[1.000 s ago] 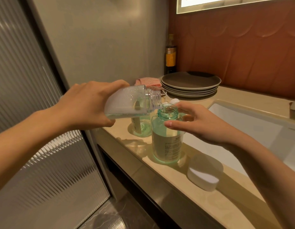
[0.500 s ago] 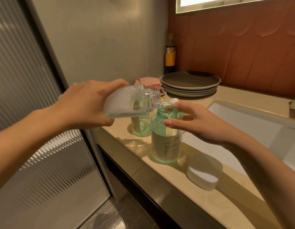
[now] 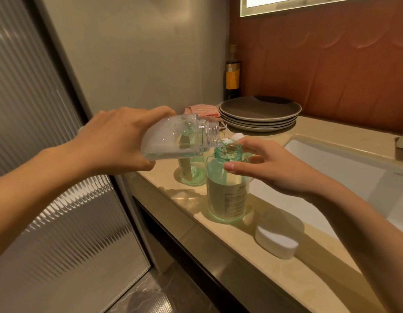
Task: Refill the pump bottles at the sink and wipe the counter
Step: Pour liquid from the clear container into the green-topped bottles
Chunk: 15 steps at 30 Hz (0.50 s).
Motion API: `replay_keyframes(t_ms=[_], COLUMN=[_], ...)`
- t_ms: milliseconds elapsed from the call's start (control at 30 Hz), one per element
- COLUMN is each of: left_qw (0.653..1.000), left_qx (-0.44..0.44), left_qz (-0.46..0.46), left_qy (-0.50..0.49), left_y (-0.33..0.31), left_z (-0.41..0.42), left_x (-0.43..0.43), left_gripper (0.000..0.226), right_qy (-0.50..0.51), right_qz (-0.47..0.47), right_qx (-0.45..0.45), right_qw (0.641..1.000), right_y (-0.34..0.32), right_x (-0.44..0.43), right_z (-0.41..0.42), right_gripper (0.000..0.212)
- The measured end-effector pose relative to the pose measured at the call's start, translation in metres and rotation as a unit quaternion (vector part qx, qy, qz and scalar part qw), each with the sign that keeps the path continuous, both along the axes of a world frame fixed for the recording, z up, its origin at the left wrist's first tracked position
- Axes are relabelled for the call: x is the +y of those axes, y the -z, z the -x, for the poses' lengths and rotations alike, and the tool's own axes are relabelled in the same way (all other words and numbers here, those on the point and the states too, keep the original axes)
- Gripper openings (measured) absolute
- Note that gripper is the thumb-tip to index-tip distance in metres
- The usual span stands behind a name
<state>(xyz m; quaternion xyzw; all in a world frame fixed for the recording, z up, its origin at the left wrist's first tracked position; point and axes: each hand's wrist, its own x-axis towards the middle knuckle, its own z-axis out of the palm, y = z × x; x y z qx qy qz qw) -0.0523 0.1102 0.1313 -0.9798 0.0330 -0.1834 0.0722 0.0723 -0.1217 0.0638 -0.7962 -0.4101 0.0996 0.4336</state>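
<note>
Nearest, a white sponge (image 3: 276, 242) is being left on the counter (image 3: 187, 206), probably for the wiping. Beside the sink (image 3: 354, 177), the open pump bottle (image 3: 226, 197) is being steadied by the right hand (image 3: 270, 168), thumb and fingers curled round its neck. The clear refill bottle (image 3: 173, 138) is being gripped and tipped by the left hand (image 3: 119, 141), mouth over the opening, so liquid is being poured in. Behind, a second green bottle (image 3: 191, 175) is being left standing.

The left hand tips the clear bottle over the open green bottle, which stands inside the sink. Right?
No: the head view shows the green bottle on the counter beside the sink. The left hand does tip the clear bottle over it.
</note>
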Motion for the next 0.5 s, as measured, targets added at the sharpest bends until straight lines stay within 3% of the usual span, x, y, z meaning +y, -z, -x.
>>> replay_keyframes(t_ms=[500], left_qw=[1.000], left_qx=[0.002], left_qz=[0.008], left_qy=[-0.010], left_y=[-0.0010], left_z=[0.0004], left_x=[-0.0006], left_gripper=[0.079], right_qy=[-0.001], right_qz=[-0.005], right_qx=[0.006], right_qw=[1.000], right_y=[-0.0018], right_x=[-0.0001], right_z=[0.0023], right_gripper=[0.067])
